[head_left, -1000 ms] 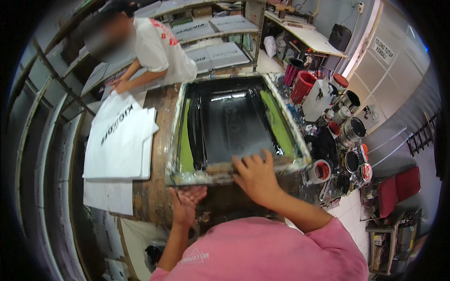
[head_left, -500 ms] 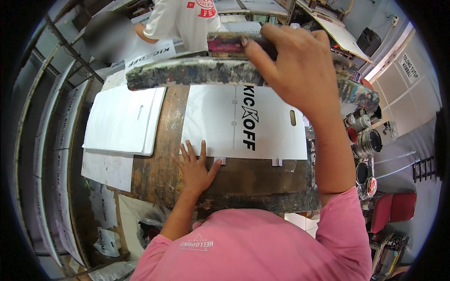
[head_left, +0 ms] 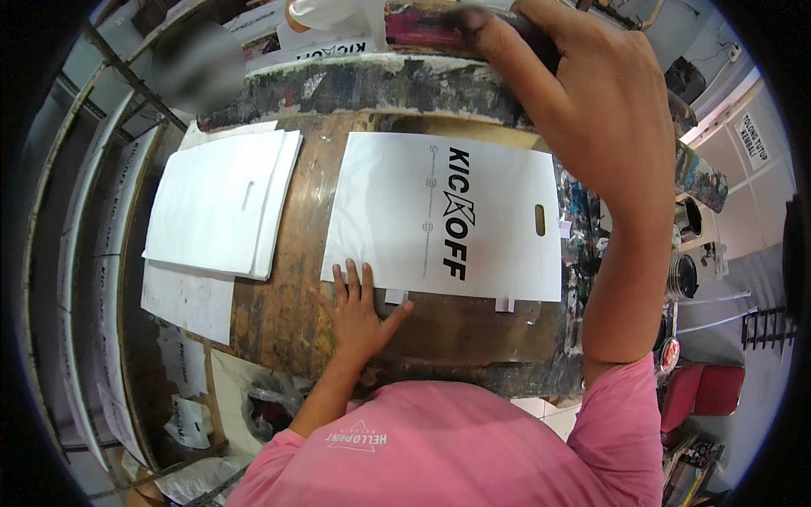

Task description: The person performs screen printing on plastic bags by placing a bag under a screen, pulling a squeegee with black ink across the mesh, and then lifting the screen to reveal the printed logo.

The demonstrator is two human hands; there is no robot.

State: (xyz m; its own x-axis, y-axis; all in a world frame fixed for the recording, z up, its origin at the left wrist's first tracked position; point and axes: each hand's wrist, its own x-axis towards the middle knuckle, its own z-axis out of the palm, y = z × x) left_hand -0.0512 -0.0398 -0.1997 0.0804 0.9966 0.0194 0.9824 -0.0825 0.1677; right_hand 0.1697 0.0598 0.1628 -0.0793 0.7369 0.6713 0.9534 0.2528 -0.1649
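Observation:
A flat white plastic bag (head_left: 389,207) with black lettering and a punched handle hole lies on the brown printing board (head_left: 448,334). My left hand (head_left: 355,317) rests at its near left corner, fingers spread, fingertips on the bag's edge. Up at the far side, my right hand (head_left: 583,93) is closed round a squeegee (head_left: 422,27) with a magenta-stained wooden handle. That squeegee lies against a raised screen-printing frame (head_left: 363,89), whose near bar is crusted with dark ink. My palm hides part of both. Small pale tabs (head_left: 504,304) stick to the board along the bag's near edge.
A stack of white bags (head_left: 215,198) lies on the table to the left. Shelving racks (head_left: 127,253) with printed bags stand beyond it. Ink tins (head_left: 683,275) and a red chair (head_left: 701,397) are at the right. Across the table is another person in white (head_left: 338,17).
My right hand has lifted higher, and the squeegee and frame have risen with it, uncovering the bag's far edge. My left hand stays at the bag's corner.

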